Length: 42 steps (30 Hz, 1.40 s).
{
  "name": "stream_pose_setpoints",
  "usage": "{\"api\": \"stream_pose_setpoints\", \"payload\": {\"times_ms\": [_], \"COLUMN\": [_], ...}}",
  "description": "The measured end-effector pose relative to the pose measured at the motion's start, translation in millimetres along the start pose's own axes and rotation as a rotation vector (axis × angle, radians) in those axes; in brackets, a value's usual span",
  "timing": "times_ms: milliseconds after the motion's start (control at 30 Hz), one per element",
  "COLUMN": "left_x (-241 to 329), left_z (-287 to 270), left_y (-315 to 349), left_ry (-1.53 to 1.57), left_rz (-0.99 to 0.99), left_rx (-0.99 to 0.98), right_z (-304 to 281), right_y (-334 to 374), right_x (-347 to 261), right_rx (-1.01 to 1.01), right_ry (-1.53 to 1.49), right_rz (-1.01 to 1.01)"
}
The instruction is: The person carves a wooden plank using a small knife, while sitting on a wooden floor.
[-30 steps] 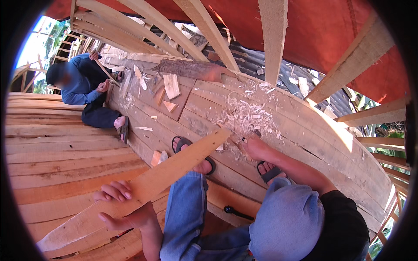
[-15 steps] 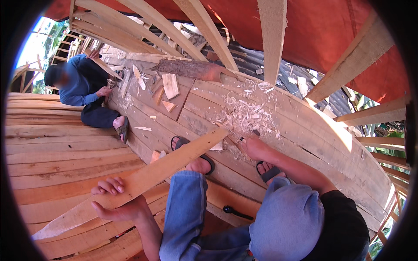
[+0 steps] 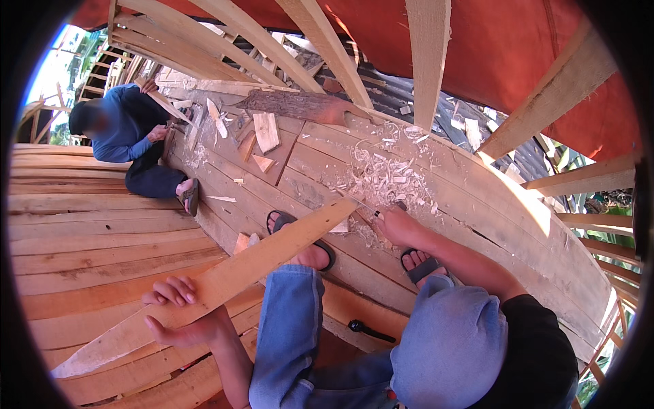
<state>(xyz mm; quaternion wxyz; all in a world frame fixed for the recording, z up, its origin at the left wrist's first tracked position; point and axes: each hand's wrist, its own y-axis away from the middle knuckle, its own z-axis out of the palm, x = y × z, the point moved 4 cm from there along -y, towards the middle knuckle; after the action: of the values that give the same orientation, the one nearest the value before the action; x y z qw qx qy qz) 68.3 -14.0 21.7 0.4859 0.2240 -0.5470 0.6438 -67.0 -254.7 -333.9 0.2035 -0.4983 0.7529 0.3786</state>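
Observation:
A long wooden plank [image 3: 272, 244] slants across my lap, one end tapering to a point at the lower left, the other over the deck. My left hand [image 3: 178, 315] grips it near the pointed part, fingers curled over one edge and thumb along the other. My right hand [image 3: 395, 226] is closed on the dark handle of a knife-like tool, mostly hidden in the fist. Its thin blade [image 3: 361, 203] lies at the plank's far end, where a sliver of wood sticks up. Whether the blade is cutting in I cannot tell.
Curled wood shavings [image 3: 388, 178] cover the planked floor [image 3: 518, 252] beyond my right hand. Offcuts [image 3: 266, 133] and a bark-covered slab [image 3: 293, 109] lie farther off. Upright ribs [image 3: 428, 61] line the far side. At left, another person [image 3: 126, 129] sits holding a wood piece.
My right hand has shifted very slightly left along the plank's far end. The plank and my left hand stay almost still. The other person's lower hand has moved slightly up and left.

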Motion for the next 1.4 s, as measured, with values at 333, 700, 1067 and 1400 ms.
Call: {"api": "stream_pose_setpoints", "payload": {"times_ms": [333, 700, 1067, 1400], "left_x": [2.6, 5.6, 3.6, 4.0], "left_z": [11.2, 14.5, 12.2, 16.5], "left_y": [1.4, 1.1, 0.2, 4.8], "left_ry": [0.093, 0.123, 0.096, 0.094], "left_rz": [0.053, 0.081, 0.075, 0.066], "left_rx": [-0.257, -0.311, -0.272, -0.262], "right_z": [-7.4, -9.6, -9.0, 5.5], "right_y": [-5.4, -8.4, 1.1, 3.3], "right_x": [7.3, -5.7, -13.2, 18.6], "right_rx": [-0.001, 0.020, 0.129, -0.057], "right_ry": [-0.179, -0.027, -0.126, -0.112], "right_rz": [0.150, -0.028, -0.052, 0.152]}}
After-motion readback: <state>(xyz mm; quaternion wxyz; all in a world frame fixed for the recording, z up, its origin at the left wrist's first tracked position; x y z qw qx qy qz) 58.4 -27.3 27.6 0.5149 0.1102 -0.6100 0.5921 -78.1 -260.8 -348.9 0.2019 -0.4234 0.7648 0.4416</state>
